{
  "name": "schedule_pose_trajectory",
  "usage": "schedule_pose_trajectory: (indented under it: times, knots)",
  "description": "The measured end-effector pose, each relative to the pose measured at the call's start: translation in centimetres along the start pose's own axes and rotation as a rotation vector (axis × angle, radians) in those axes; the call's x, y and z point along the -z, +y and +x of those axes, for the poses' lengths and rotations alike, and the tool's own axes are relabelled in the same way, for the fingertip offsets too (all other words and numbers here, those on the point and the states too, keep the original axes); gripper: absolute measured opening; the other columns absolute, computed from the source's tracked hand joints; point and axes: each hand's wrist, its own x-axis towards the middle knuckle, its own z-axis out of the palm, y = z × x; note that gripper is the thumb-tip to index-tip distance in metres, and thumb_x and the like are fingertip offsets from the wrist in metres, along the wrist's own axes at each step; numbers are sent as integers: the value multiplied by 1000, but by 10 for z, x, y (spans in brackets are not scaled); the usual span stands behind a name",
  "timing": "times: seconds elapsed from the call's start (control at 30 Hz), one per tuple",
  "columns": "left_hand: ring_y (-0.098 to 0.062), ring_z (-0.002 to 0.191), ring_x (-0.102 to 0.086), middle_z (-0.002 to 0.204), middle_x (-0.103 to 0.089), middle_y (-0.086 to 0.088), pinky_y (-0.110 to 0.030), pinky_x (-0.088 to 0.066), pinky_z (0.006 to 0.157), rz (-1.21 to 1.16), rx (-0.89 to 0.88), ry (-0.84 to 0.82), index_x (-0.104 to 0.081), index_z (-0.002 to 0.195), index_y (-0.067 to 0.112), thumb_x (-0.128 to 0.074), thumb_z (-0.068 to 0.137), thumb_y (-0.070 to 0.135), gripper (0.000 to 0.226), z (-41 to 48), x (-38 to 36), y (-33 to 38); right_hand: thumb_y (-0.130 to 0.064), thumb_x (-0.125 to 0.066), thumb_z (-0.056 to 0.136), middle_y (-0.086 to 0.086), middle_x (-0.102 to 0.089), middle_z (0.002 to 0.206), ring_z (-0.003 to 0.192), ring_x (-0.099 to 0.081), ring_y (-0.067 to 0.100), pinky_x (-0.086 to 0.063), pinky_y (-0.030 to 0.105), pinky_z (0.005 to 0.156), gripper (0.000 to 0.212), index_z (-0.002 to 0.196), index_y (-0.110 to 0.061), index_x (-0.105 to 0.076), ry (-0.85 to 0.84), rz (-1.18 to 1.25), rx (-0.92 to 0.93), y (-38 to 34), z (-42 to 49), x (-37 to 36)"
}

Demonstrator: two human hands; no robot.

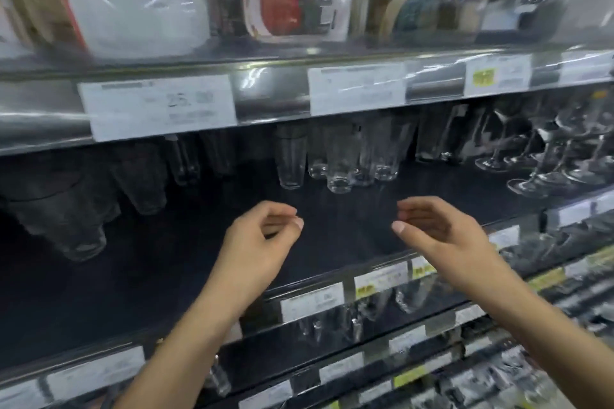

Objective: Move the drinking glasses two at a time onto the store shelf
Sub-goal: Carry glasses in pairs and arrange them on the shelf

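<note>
Drinking glasses (339, 169), about five clear tapered tumblers, stand at twelve o'clock on the dark shelf (349, 242); my left hand (259, 236) and right hand (438, 232) hang loosely curled, empty.

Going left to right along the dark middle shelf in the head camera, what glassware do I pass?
First the dark tumblers → clear drinking glasses → stemmed glasses.
</note>
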Motion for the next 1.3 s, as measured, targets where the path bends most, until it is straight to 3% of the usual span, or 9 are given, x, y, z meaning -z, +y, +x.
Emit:
schedule_pose_trajectory:
  times: [0.3, 0.4, 0.5, 0.6, 0.73, 0.8, 0.93, 1.07, 1.3]
  knots:
    - [-5, 95, -62, 115, -64, 2, -14, -45, 74, -59, 95, 128, -56, 122, 19, -76, 84, 26, 44, 74, -113, 16, -36, -77, 81, -11, -70, 104, 98, -65, 0, -48, 17, 81, 35, 113, -30, -64, -33, 4, -77, 59, 67, 108]
    - [-11, 102, -56, 117, -55, 2, -21, -44, 85, -67, 126, 169, -47, 133, 15, -78, 82, 26, 60, 101, -142, 11, -40, -77, 82, -7, -68, 108, 100, -63, 2, -46, 14, 76, 40, 117, -27, -61, -72, 22, -100, 71, 103, 111]
    - [-12, 109, -55, 121, -54, 4, -27, -45, 95, -49, 179, 155, -39, 136, 19, -82, 78, 32, 73, 129, -163, -4, -44, -77, 80, -2, -66, 113, 103, -63, 9, -47, 22, 84, 53, 125, -24, -55, -116, 5, -124, 85, 143, 95]
    - [-16, 114, -60, 125, -61, 1, -35, -48, 102, 0, 164, 194, -40, 127, 26, -86, 72, 37, 73, 155, -178, -28, -44, -77, 81, -1, -61, 120, 104, -59, 14, -44, 26, 88, 65, 133, -21, -47, -143, -1, -166, 101, 178, 73]
    - [-13, 111, -62, 123, -64, 1, -24, -48, 92, 66, 53, 323, -46, 127, 17, -85, 74, 35, 68, 171, -193, -50, -46, -80, 78, -1, -57, 131, 114, -57, 17, -45, 27, 94, 82, 142, -18, -36, -156, 1, -175, 122, 215, 46]
    - [-12, 109, -61, 121, -62, 2, -23, -48, 91, 50, 4, 348, -45, 118, 23, -84, 76, 32, 57, 177, -195, -54, -46, -82, 76, -2, -57, 135, 119, -57, 18, -46, 29, 97, 88, 144, -18, -34, -140, 15, -147, 129, 229, 38]
    - [-11, 105, -62, 109, -61, 8, -26, -50, 93, -21, -19, 308, -47, 118, 24, -83, 77, 23, 55, 189, -193, -58, -31, -80, 81, 0, -55, 134, 118, -56, 18, -47, 31, 101, 78, 143, -13, -37, -84, 49, -80, 135, 250, 26]
    - [-13, 103, -64, 107, -65, 5, -25, -52, 90, -2, -2, 285, -52, 124, 11, -83, 78, 23, 57, 196, -191, -63, -27, -77, 84, -8, -55, 113, 106, -57, 12, -44, 23, 87, 67, 139, -13, -42, -72, 42, -59, 139, 256, 17]
    - [-12, 108, -63, 113, -66, 2, -7, -46, 80, 45, 42, 303, -52, 130, 9, -79, 82, 18, 56, 195, -190, -61, -30, -77, 84, -3, -57, 121, 103, -54, 10, -42, 16, 76, 67, 138, -13, -42, -42, 21, -61, 140, 260, 10]
